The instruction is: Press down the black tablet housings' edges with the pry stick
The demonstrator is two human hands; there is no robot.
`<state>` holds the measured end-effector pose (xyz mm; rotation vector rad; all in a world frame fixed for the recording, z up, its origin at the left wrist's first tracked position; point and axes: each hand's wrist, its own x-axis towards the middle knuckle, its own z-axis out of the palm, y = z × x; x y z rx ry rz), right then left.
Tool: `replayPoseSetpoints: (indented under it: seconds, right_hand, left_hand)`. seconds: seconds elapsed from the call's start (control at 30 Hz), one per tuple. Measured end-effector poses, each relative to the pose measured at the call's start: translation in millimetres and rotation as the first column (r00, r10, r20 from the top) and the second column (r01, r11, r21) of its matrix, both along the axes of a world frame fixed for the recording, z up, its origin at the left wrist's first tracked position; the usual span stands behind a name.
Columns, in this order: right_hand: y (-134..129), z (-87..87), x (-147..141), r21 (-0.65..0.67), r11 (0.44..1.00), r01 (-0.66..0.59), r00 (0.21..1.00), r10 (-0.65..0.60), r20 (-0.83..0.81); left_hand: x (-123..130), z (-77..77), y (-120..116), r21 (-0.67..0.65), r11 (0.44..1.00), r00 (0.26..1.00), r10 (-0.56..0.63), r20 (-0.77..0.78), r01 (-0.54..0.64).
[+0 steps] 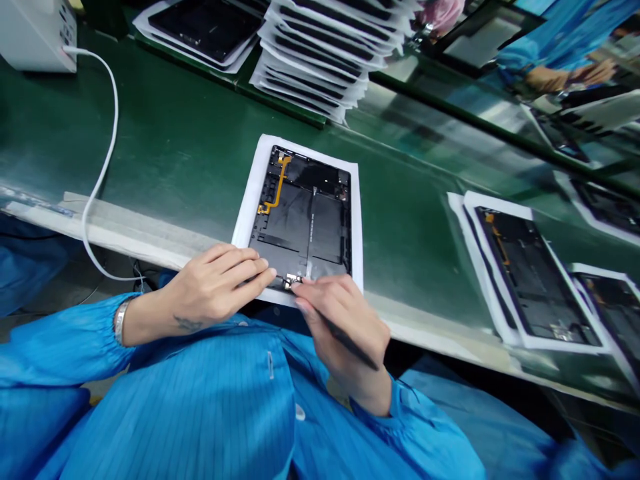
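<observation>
A black tablet housing (327, 223) with an orange flex cable (280, 187) lies on a white sheet (254, 180) at the front edge of the green table. My left hand (220, 283) rests over its lower left corner, fingers extended and lying flat. In my right hand (345, 320) is a dark, slim tool (347, 341), pinched between the fingers. Its front end is hidden by my fingertips, beside a small metallic part (293, 279) at the lower edge of the housing.
Stacked white sheets with dark panels (325, 50) stand at the back, beside another dark panel (207, 27). A white cable (115, 113) hangs over the left edge. More housings (537, 273) lie to the right. Another person's hands (570, 75) show at upper right.
</observation>
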<state>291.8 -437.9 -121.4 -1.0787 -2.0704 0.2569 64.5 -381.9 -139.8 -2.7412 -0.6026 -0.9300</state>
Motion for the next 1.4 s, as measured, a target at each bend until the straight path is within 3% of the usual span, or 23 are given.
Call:
replayPoseSetpoints:
  seconds: [0.17, 0.53, 0.7, 0.93, 1.0, 1.07, 1.13, 1.2, 1.3, 1.4]
  right_hand:
    - [10, -1.8, -2, -0.123, 0.992, 0.013, 0.978, -0.038, -0.203]
    - [18, 2.4, -3, -0.137, 0.987, -0.084, 0.990, 0.067, -0.126]
    - [16, 9.0, 7, -0.137, 0.990, -0.018, 0.995, 0.004, -0.097]
    - [10, 3.1, 2, -0.097, 0.995, 0.018, 0.991, -0.031, -0.128]
    - [7, 4.3, 2, -0.071, 0.997, 0.003, 0.997, -0.008, -0.073]
    - [4, 8.2, 3, -0.019, 0.999, -0.029, 0.996, 0.031, 0.086]
    - [1, 12.7, 4, 0.043, 0.997, -0.060, 0.958, 0.046, 0.283]
    - [1, 15.6, 5, 0.065, 0.993, -0.094, 0.938, 0.067, 0.340]
    - [6, 15.1, 3, -0.008, 0.994, -0.111, 0.990, 0.111, 0.084]
    - [16, 11.0, -5, -0.114, 0.991, -0.073, 0.979, 0.050, -0.196]
  left_hand:
    - [-2, -2.0, 1, -0.038, 0.999, 0.999, -0.012, 0.045, 0.014]
    - [-4, -1.9, 3, -0.077, 0.996, 0.996, -0.041, 0.078, 0.047]
    - [-5, -2.8, 3, -0.092, 0.995, 0.997, -0.038, 0.064, 0.044]
    - [-3, -2.6, 3, -0.095, 0.994, 0.995, -0.040, 0.096, 0.049]
    - [-3, -2.1, 3, -0.088, 0.995, 0.994, -0.035, 0.102, 0.045]
    - [-3, -2.2, 2, -0.077, 0.996, 0.995, -0.030, 0.097, 0.038]
    - [-4, -3.0, 2, -0.061, 0.997, 0.996, -0.031, 0.083, 0.036]
    - [-6, -4.5, 1, -0.050, 0.998, 0.998, -0.034, 0.060, 0.037]
    - [-10, -7.6, -2, -0.070, 0.997, 0.999, -0.031, 0.019, 0.032]
    - [-16, -10.5, -6, -0.094, 0.996, 1.000, 0.001, 0.002, 0.000]
